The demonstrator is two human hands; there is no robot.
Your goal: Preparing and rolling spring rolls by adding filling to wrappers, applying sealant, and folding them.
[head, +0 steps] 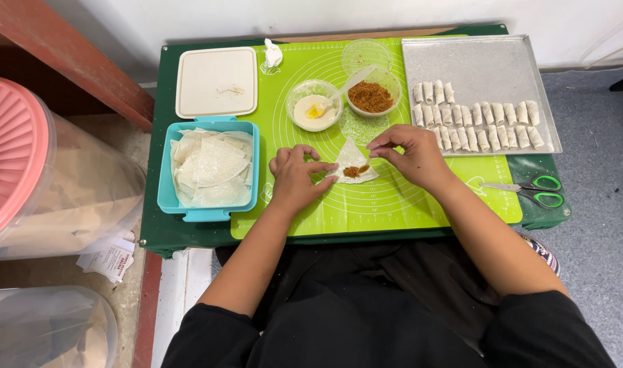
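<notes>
Head view, left hand (pixel 294 178), right hand (pixel 412 155) pinching filled wrapper (pixel 352 163)

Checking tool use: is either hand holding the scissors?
No. The scissors lie alone at the table's right edge, while the left hand and right hand touch the wrapper.

Low table (pixel 188 235) with a dark green top stands against a white wall (pixel 325 17). Floor to the right is grey (pixel 598 225) (carpet or matting, cannot tell which). To the left, a reddish-brown wooden beam (pixel 72 65) runs diagonally above a pale, worn floor surface (pixel 130 140). White tiles (pixel 182 286) show below the table's front edge. Lighting is even and soft, with faint shadows.
</notes>
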